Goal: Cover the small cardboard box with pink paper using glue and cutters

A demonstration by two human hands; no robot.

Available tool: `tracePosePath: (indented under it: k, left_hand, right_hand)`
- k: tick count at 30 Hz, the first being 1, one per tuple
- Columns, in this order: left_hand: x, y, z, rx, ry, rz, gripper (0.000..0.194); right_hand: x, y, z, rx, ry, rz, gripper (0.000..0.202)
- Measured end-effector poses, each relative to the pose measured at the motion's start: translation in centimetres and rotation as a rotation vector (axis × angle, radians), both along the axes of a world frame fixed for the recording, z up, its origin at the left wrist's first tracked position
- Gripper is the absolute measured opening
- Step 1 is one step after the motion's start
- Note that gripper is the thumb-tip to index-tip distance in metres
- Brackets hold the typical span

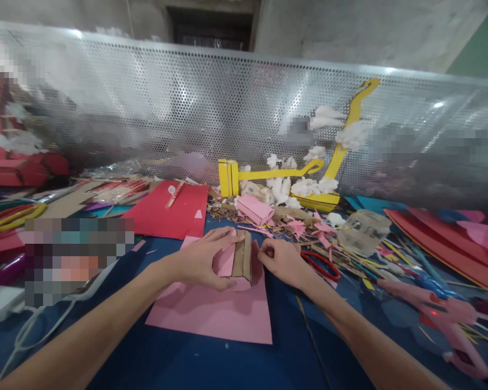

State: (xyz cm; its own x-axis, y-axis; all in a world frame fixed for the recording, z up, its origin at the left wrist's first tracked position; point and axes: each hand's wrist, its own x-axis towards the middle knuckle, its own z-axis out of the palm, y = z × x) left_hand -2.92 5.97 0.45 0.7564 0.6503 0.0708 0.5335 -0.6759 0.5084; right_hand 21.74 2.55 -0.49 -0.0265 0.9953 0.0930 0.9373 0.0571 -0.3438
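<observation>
— What does the frame show at the table (195, 363)?

— A person seated at a cluttered craft table, both hands on a small cardboard block (243, 262) standing on a sheet of pink paper (215, 311). The left hand (203, 264) curls round the block's left side, fingers closed on a flap of pink paper folded up against it. The right hand (282, 261) is pinched shut at the block's right edge — whether it grips paper or only presses there cannot be told.

— How far along does the work look?

— Early to midway, by the look of it. One flap is raised against the cardboard, but its top and near face are still bare brown, and most of the sheet lies flat and uncut on the blue surface.

— And around the hands?

— Red-handled scissors (321, 264) lie just beside the right hand. Behind the block sit a small pink-covered box (254, 208), a heap of cardboard and paper scraps (293, 219), a roll of clear tape (363, 230) and a yellow cardboard model (305, 173) dotted with white cotton. A red paper sheet (166, 214) lies to the left, a pink glue gun (443, 317) far right — all before a perforated metal screen (187, 108).
</observation>
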Motion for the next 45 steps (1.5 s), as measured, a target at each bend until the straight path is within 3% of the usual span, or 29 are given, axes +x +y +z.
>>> tracePosePath:
  k: [10,35,40,45]
  left_hand:
    - [0.0,0.2,-0.4,0.002,-0.002,0.0,0.107]
    - [-0.1,0.2,-0.5,0.01,0.008,0.004,0.109]
    - [0.0,0.3,-0.4,0.008,0.01,-0.005,0.109]
    - [0.0,0.2,-0.1,0.007,0.003,-0.015,0.108]
  right_hand:
    - [0.1,2.0,-1.6,0.083,-0.032,0.048,0.027]
    - [-0.1,2.0,-2.2,0.16,-0.007,0.073,0.027]
    - [0.4,1.2,-0.6,0.149,-0.029,0.083,0.027]
    - [3.9,-1.3,2.2,0.151,-0.088,0.204,0.04]
